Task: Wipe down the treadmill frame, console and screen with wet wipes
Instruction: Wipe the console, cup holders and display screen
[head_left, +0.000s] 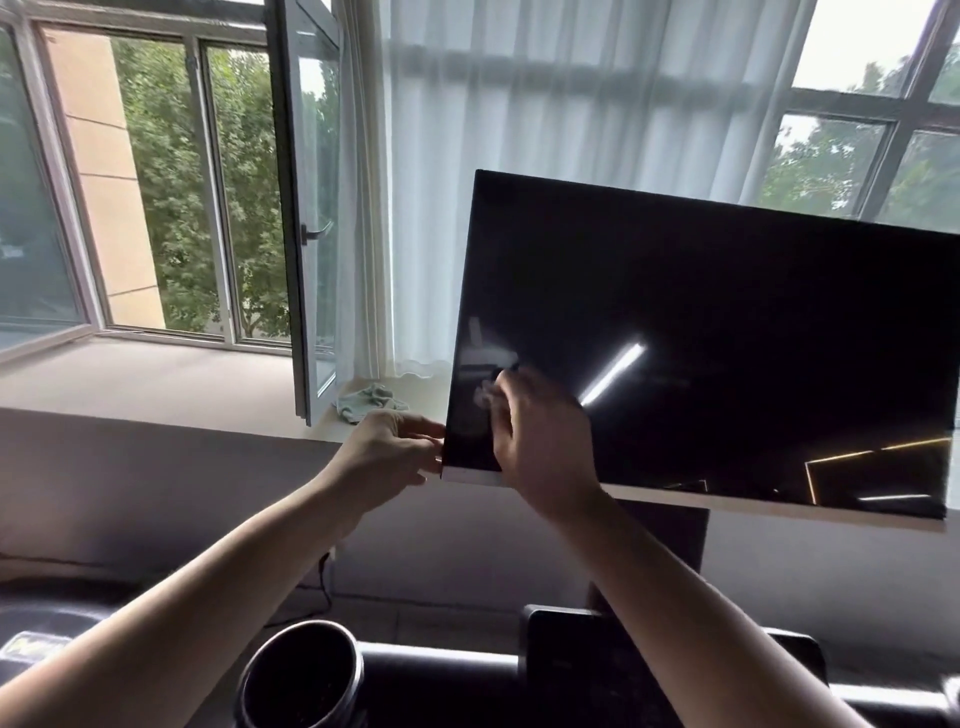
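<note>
The dark screen (727, 338) is seen tilted, its right side lower, mounted above the console (571, 670) and in front of the curtain (519, 130). Its lower left corner is held by the left hand (395, 447), whose fingers are curled against the edge. The right hand (540, 441) is laid on the glass just beside that corner, fingers bent toward the surface. A pale blur (485, 389) is seen at its fingertips. It cannot be told whether this is a wipe or a reflection, so that hand's grip cannot be told. A round cup holder (304, 675) is set in the console at lower left. A crumpled cloth (370, 402) is left on the sill (156, 374), near the open sash (311, 208).
</note>
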